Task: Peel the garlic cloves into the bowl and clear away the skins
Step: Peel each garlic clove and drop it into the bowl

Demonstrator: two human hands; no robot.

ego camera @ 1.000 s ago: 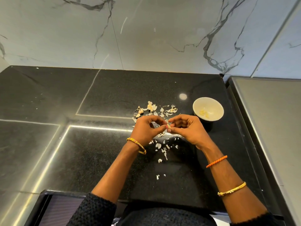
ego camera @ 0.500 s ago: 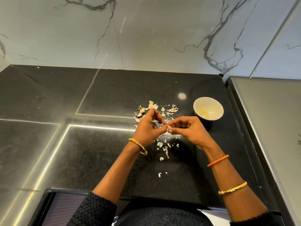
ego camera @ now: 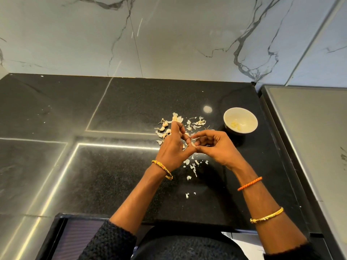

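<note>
A clove (ego camera: 193,144), mostly hidden, is pinched between the thumbs and curled fingers of the left hand (ego camera: 174,147) and right hand (ego camera: 216,147), above skins (ego camera: 191,166) beside the bowl (ego camera: 240,120).

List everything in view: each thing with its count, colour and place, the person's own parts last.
bowl: one, white, on the counter right of the hands; a few pale peeled pieces inside
unpeeled garlic cloves: a few, off-white, far left of the skin pile
garlic skins: many scraps, white, scattered beyond and below the hands
countertop: one, glossy black
marble wall: white with grey veins, behind the counter
grey surface: one, at the right edge
bangles: two, gold, one on each forearm
orange cord: one, right wrist
left hand: fingertips meeting the right's, pinching a small clove
right hand: curled, pinching the same clove
</note>
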